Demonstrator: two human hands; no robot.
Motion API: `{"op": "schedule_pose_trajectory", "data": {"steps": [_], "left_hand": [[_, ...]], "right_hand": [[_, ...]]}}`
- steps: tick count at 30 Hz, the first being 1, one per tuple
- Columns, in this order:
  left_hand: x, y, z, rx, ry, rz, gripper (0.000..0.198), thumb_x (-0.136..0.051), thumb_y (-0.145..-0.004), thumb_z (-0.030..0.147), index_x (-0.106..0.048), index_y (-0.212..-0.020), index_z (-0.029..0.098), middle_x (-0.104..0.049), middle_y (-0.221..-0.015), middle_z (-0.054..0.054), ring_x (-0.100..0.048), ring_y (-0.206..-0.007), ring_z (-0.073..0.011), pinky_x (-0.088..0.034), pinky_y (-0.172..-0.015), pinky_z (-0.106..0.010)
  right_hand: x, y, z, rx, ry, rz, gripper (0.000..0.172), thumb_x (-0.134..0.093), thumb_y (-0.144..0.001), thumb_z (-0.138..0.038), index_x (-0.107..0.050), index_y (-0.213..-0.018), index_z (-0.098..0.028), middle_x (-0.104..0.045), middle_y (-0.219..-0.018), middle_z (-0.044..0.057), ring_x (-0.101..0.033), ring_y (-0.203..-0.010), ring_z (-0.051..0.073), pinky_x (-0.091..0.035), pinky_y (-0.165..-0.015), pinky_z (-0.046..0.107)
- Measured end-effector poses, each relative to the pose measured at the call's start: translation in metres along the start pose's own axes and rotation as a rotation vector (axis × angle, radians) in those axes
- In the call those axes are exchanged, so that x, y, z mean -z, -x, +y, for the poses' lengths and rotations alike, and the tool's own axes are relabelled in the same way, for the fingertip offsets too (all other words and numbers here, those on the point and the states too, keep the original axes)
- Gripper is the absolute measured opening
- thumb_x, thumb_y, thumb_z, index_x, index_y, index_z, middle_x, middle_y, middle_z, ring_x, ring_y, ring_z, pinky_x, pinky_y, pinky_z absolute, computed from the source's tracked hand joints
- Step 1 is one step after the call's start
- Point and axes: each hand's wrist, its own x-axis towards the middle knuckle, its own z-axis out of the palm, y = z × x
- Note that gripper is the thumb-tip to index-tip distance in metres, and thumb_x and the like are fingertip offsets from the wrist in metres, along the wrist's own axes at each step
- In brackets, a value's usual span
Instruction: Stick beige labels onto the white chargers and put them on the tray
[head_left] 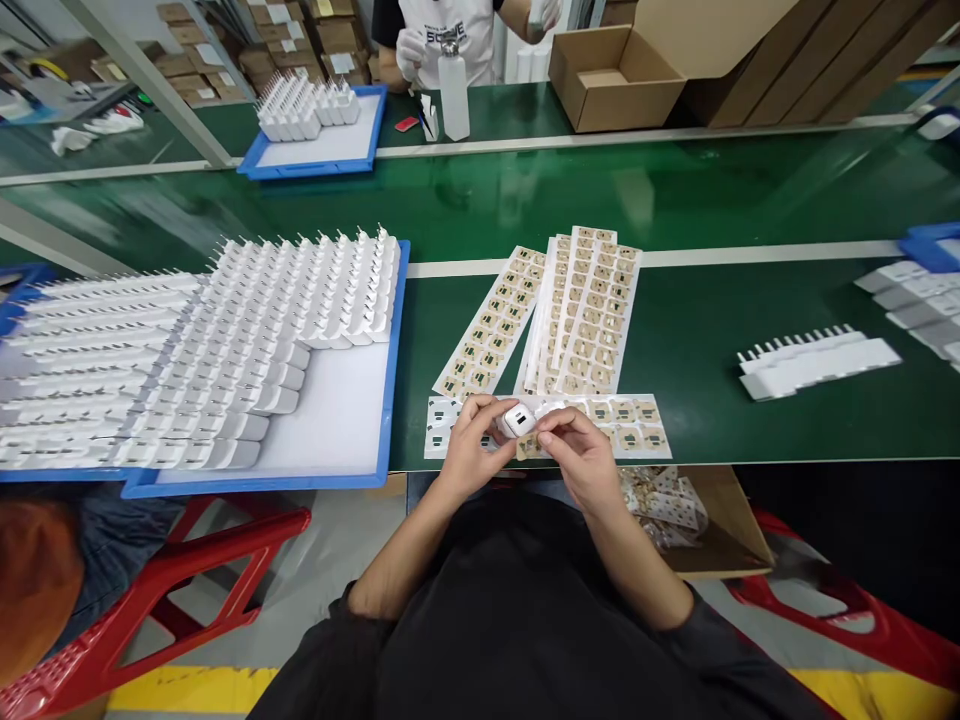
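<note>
My left hand (476,440) pinches a small white power adapter (517,420), its dark port facing up toward me. Close beside it, my right hand (581,452) has thumb and forefinger pressed together at a small tan sticker (529,446) near the adapter. Under both hands lies a sheet of stickers (637,425) along the table's front edge, partly covered by my fingers. Just beyond are more sticker sheets (600,320), overlapping in a loose fan, with one sheet (491,325) angled to the left.
Left stands a blue-rimmed tray (397,380) with rows of white adapters (247,330). A short adapter row (821,362) lies to the right. Below the edge is a cardboard box (727,530) of scraps. Across the green belt (487,210), a gloved person (450,40) works near an open carton (619,85).
</note>
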Motion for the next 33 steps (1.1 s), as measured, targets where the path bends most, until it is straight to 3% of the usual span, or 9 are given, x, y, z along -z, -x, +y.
{"op": "schedule_pose_trajectory", "data": {"steps": [2,5,17,33], "left_hand": [[-0.002,-0.001,0.0,-0.043,-0.028,0.02,0.042,-0.074,-0.086,0.027,-0.064,-0.126,0.022,-0.061,-0.125,-0.013,-0.065,-0.105,-0.0207,-0.061,-0.068,-0.025],[-0.001,0.0,0.001,-0.053,-0.009,-0.041,0.045,-0.071,-0.089,0.024,-0.06,-0.132,0.023,-0.064,-0.133,-0.014,-0.066,-0.107,-0.0211,-0.063,-0.072,-0.027],[0.002,0.004,-0.004,-0.14,-0.034,0.071,0.038,-0.073,-0.092,0.035,-0.068,-0.127,0.025,-0.071,-0.121,-0.012,-0.07,-0.109,-0.023,-0.064,-0.073,-0.028],[0.002,0.004,-0.003,-0.145,-0.001,0.071,0.037,-0.074,-0.091,0.033,-0.068,-0.127,0.024,-0.07,-0.12,-0.013,-0.07,-0.108,-0.0216,-0.063,-0.073,-0.026]], "right_hand": [[-0.003,-0.001,0.001,0.002,0.004,0.035,0.021,-0.078,-0.085,-0.043,-0.068,-0.084,-0.025,-0.066,-0.08,0.001,-0.062,-0.075,0.017,-0.053,-0.071,0.03],[-0.004,-0.003,0.003,0.003,0.027,0.08,0.021,-0.076,-0.086,-0.044,-0.068,-0.085,-0.025,-0.065,-0.08,0.001,-0.061,-0.075,0.016,-0.053,-0.071,0.03],[-0.007,-0.01,-0.007,-0.033,0.05,0.119,0.025,-0.08,-0.082,-0.045,-0.067,-0.087,-0.025,-0.062,-0.083,0.001,-0.059,-0.077,0.016,-0.052,-0.066,0.029],[-0.008,-0.008,-0.007,-0.018,0.062,0.116,0.023,-0.079,-0.083,-0.044,-0.067,-0.089,-0.026,-0.059,-0.082,0.001,-0.056,-0.075,0.016,-0.054,-0.064,0.03]]}}
